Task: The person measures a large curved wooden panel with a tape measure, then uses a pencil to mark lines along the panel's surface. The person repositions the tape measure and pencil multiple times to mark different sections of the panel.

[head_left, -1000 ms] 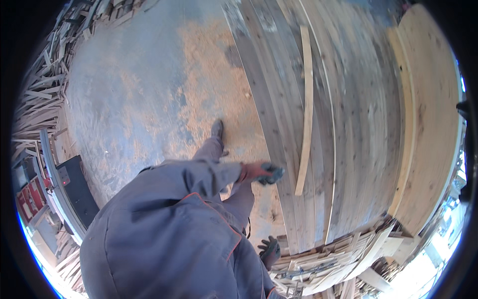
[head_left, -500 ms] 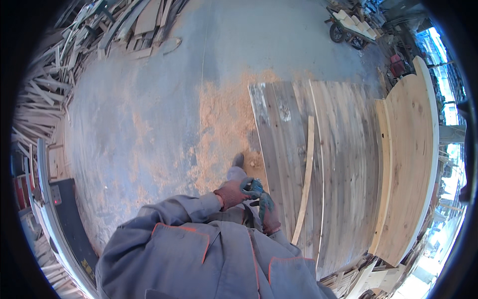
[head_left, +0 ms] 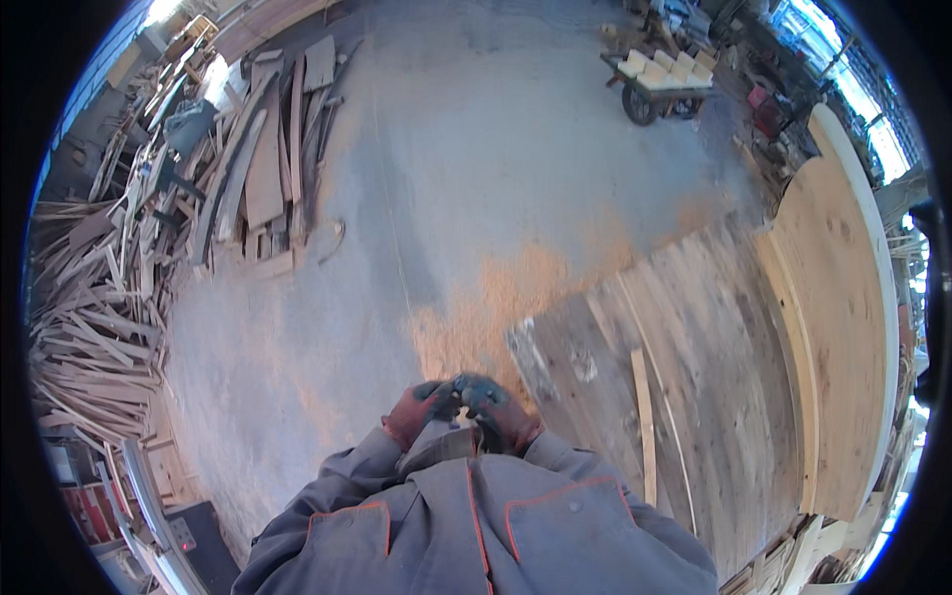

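Observation:
Both my hands wear gloves with reddish cuffs and dark grey-green fingers, and they meet close in front of my grey jacket (head_left: 426,506). Curled inward, the fingers of my left hand (head_left: 418,407) come up beside the other glove. My right hand (head_left: 499,409) is bent with its fingertips toward the left one, near the jacket's front edge. Whatever lies between the fingers, if anything, is hidden or too small to name.
Wide boards (head_left: 674,337) lie to my right, with a narrow strip (head_left: 645,426) on top. Beyond them stands a curved wooden panel (head_left: 838,297). Sawdust (head_left: 496,297) covers floor ahead. Scrap wood (head_left: 263,149) is heaped left; a loaded cart (head_left: 662,84) stands far right.
My hands have come level and closer to my jacket's middle; before, the left was at the right glove's fingers. The view has tilted up and turned, showing more far floor and scrap wood.

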### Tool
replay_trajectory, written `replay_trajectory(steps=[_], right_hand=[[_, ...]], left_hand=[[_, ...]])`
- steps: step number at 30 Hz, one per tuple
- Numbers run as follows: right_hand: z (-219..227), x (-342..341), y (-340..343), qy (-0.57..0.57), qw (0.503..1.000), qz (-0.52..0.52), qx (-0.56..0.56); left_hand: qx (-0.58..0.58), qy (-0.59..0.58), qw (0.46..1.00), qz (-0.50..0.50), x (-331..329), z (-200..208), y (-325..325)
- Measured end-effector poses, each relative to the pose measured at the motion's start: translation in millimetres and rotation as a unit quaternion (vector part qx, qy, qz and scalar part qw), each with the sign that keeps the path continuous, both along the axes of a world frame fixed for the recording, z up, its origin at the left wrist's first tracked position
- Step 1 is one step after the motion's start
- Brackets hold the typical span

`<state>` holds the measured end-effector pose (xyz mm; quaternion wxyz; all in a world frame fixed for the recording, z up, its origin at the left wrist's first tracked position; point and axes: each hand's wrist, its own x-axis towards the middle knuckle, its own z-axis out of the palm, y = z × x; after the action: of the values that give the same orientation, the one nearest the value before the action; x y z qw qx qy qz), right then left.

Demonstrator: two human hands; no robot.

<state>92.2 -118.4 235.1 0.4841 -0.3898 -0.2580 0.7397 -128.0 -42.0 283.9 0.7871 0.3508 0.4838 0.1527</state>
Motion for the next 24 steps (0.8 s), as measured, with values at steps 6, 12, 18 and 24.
replay_trajectory(steps=[6, 12, 18, 24], right_hand=[[13, 37, 139, -0.314, 0.938, 0.121, 0.079], [50, 84, 272, -0.494, 0.857, 0.143, 0.046], [102, 134, 372, -0.586, 0.807, 0.066, -0.040], [113, 200, 430, -0.615, 0.765, 0.018, -0.192]], left_hand=[[0.417, 0.075, 0.872, -0.243, 28, -42, 148], [0.147, 0.078, 0.926, -0.338, 96, -37, 324], [0.044, 0.073, 0.893, -0.442, 208, 8, 469], [0.204, 0.044, 0.747, -0.631, 344, 20, 560]])
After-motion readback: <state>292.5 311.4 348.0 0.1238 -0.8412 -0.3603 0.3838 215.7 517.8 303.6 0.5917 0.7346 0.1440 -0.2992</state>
